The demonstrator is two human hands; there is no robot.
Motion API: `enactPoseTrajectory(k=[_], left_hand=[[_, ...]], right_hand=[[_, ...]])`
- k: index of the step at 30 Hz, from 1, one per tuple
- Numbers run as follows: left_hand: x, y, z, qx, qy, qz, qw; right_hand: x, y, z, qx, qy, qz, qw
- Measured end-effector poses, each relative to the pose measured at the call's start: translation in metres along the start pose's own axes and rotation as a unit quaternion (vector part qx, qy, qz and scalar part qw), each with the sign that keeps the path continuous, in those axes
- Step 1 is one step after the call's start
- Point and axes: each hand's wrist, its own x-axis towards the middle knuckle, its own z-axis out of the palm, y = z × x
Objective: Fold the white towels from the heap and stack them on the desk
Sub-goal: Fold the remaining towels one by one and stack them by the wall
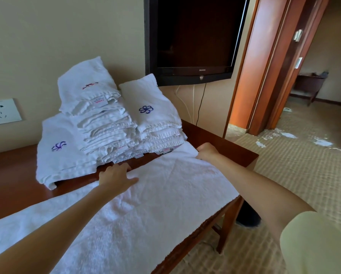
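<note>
White towel [146,204] lies spread along the surface [11,175], long axis left-right. The left hand [116,175] presses flat on its far edge. The right hand [207,152] pinches its far corner, beside the stack [106,125].

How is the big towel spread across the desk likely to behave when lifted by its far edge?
The spread towel will probably sag limply: it drapes off the desk and creases near the right hand gripping its corner. Its thick pile looks fairly heavy, unlikely to slip.
</note>
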Motion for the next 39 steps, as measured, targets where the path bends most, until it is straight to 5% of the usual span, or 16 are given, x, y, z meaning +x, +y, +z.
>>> enactPoseTrajectory(k=[4, 9, 15, 20, 28, 32, 39], left_hand=[[-0.007, 0.0, -0.004, -0.015, 0.029, 0.001, 0.999], [-0.031, 0.007, -0.018, -0.041, 0.082, -0.002, 0.996], [-0.082, 0.027, -0.038, -0.1, 0.174, 0.102, 0.974], [-0.123, 0.055, -0.045, -0.083, 0.169, 0.195, 0.962], [-0.148, 0.094, -0.009, 0.051, 0.042, 0.299, 0.952], [-0.15, 0.091, 0.005, 0.029, 0.054, 0.301, 0.952], [-0.146, 0.091, 0.001, -0.013, 0.085, 0.332, 0.939]], right_hand=[[-0.011, 0.005, -0.003, 0.064, 0.04, -0.045, 0.996], [-0.04, 0.009, -0.019, 0.269, 0.059, -0.085, 0.958], [-0.07, 0.039, -0.039, 0.46, 0.048, 0.005, 0.886], [-0.095, 0.06, -0.046, 0.584, 0.021, 0.101, 0.805], [-0.101, 0.089, -0.063, 0.517, -0.043, 0.126, 0.846], [-0.103, 0.096, -0.068, 0.385, -0.071, 0.063, 0.918], [-0.097, 0.1, -0.059, 0.257, 0.035, -0.041, 0.965]])
